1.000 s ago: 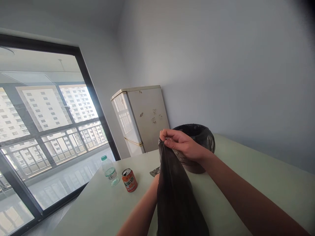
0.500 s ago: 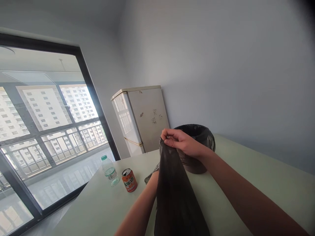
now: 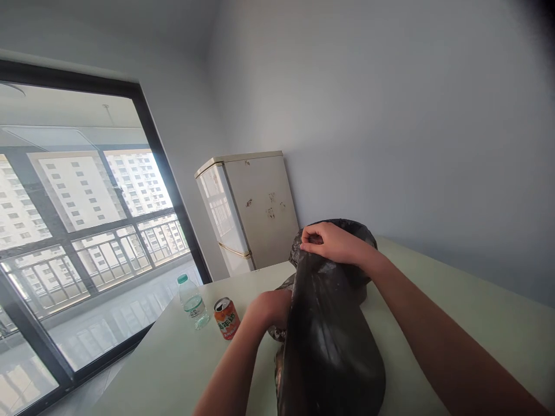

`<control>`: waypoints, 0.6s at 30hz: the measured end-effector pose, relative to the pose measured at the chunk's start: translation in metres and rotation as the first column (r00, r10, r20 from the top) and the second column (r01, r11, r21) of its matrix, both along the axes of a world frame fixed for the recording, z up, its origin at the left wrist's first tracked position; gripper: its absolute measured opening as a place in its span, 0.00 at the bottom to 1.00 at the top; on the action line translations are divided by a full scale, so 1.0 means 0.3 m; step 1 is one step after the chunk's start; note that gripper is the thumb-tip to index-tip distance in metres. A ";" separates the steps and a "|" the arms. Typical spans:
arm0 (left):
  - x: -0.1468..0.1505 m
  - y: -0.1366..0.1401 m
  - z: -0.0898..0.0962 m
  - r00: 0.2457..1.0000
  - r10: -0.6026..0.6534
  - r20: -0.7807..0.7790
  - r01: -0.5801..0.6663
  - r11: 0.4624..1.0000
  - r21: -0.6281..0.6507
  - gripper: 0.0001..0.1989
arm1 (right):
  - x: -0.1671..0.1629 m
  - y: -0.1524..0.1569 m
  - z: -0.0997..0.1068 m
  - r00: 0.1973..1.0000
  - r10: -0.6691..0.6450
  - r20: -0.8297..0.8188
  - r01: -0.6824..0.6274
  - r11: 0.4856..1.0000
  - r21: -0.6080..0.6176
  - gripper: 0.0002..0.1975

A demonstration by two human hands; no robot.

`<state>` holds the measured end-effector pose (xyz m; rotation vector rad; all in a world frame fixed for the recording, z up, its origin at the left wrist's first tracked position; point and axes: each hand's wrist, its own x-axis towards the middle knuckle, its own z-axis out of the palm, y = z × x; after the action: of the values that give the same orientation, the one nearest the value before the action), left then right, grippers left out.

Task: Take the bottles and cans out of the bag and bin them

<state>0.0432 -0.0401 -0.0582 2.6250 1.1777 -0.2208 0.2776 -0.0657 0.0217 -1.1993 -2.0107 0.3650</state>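
My right hand (image 3: 332,242) pinches the top edge of a black plastic garbage bag (image 3: 333,341) between thumb and fingers. The bag hangs down towards me, its lower part puffed out over the table. On the bag's left side is my left hand (image 3: 274,309), palm turned inward, with its fingers hidden behind the plastic. Crumpled film shows above and below that hand. Just behind my right hand stands a round bin (image 3: 368,237) with black plastic over its rim, partly covered by the hand and bag.
An orange drink can (image 3: 226,320), opened, stands left of my left hand. Beside it is a clear plastic bottle (image 3: 193,306) with a green cap. Both are on the pale green table (image 3: 173,370). A worn white fridge (image 3: 264,208) stands beyond, near the glass door (image 3: 87,231).
My right hand has moved slightly right with the bag's edge. My left hand has come up and right, showing more of its back. The bag has widened and bulged to the right.
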 end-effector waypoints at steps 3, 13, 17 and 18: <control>-0.013 -0.033 0.097 0.989 -0.086 -0.123 0.098 0.991 0.090 0.23 | 0.020 0.035 -0.021 0.986 -0.143 0.082 0.145 0.989 -0.015 0.20; -0.192 -0.141 0.296 0.977 0.191 0.092 -0.204 0.966 0.158 0.40 | 0.017 0.053 -0.063 0.896 -0.214 0.389 0.271 0.958 -0.096 0.25; -0.251 -0.145 0.319 0.958 0.261 0.120 -0.277 0.949 0.148 0.42 | -0.004 0.024 -0.064 0.880 -0.227 0.417 0.282 0.957 -0.073 0.22; -0.264 -0.146 0.324 0.954 0.268 0.135 -0.286 0.948 0.140 0.41 | -0.008 0.017 -0.062 0.874 -0.236 0.425 0.290 0.955 -0.066 0.22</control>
<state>-0.0360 -0.0840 0.0389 2.5199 1.5612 0.0807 0.2753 -0.0605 0.0030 -1.7290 -2.1554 0.1066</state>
